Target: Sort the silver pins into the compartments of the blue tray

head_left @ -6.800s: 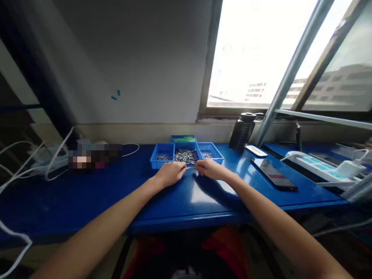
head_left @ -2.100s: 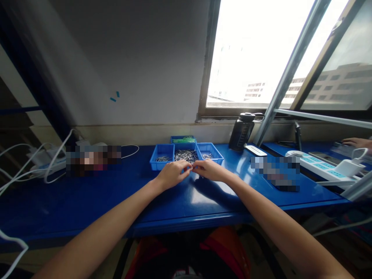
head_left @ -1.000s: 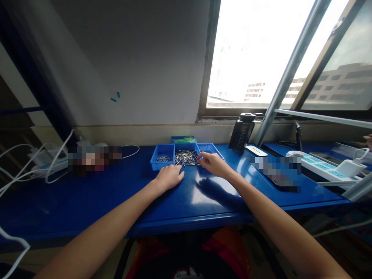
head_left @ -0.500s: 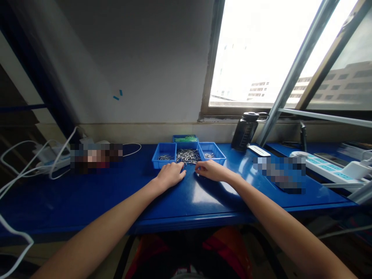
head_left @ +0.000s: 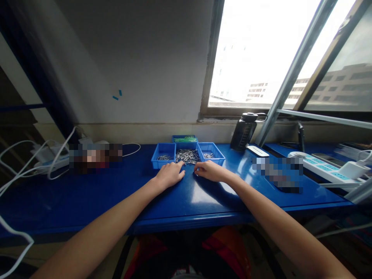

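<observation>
A heap of thin silvery metal pieces (head_left: pixel 187 155) lies between two blue bins, with more of them in the left bin (head_left: pixel 164 147) and a few in the right bin (head_left: pixel 211 147). At the heap's near left edge, my left hand (head_left: pixel 170 174) rests palm down, its index finger reaching to the pieces and its thumb apart. Opposite it, my right hand (head_left: pixel 210 171) is closed with curled fingers on the table just in front of the right bin. Whatever those fingers may hold is too small or hidden to make out.
Behind the heap stands another blue bin (head_left: pixel 185 138) with green material. A black bottle (head_left: pixel 244 131), a white flat device (head_left: pixel 258 151) and a power strip (head_left: pixel 322 167) are on the right. White cables (head_left: pixel 59 157) lie at the left of the blue table (head_left: pixel 122 197).
Both hands keep nearly the same place and pose. The whole view has shifted very slightly; no piece visibly changes place.
</observation>
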The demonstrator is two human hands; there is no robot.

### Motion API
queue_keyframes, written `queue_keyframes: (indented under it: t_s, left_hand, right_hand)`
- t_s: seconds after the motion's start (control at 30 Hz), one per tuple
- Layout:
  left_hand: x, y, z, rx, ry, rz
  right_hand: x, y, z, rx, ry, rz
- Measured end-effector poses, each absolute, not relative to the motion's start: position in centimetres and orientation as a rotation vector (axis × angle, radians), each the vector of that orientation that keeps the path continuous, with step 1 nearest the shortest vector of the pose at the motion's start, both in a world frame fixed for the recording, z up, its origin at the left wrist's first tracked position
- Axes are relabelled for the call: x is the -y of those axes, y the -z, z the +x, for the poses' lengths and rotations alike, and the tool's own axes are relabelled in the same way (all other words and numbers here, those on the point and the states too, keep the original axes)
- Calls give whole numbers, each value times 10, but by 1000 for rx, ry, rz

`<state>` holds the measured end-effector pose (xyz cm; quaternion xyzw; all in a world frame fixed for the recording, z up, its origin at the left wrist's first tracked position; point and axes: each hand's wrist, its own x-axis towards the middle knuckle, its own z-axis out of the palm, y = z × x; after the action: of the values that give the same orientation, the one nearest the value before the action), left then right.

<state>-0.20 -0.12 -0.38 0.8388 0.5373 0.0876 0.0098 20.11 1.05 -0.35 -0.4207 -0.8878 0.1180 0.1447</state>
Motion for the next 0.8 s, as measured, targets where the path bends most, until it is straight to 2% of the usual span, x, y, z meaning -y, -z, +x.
queue_keyframes:
  t_s: [0.57,0.8]
  left_hand:
    - [2,2,0,-1841,-211,2573]
    - [4,2,0,-1595,-265,2739]
  right_hand:
    - [-12,5,202,2560,-373,-1218]
    - [-11,5,201,2552,-325,-1206]
